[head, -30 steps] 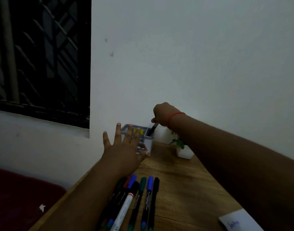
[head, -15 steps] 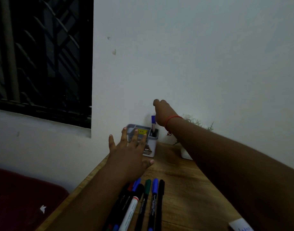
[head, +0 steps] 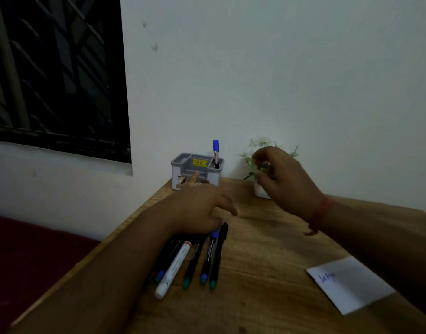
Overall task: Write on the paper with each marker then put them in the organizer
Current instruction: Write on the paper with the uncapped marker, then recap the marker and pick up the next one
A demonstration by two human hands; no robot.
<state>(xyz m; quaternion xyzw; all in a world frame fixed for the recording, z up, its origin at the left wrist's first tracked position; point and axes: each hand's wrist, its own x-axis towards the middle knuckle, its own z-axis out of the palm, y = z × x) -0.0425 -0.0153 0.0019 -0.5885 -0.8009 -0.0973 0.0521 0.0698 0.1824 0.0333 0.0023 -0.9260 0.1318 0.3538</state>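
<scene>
We found the organizer (head: 197,170) at the table's (head: 267,256) far edge against the wall, one marker (head: 216,153) upright in its right compartment, potted plant (head: 261,169) to its right, loose markers (head: 195,259) in front, paper (head: 351,283) at near right.

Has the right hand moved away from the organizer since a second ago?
Yes. The right hand left the organizer, drawing back rightward to the small plant.
</scene>
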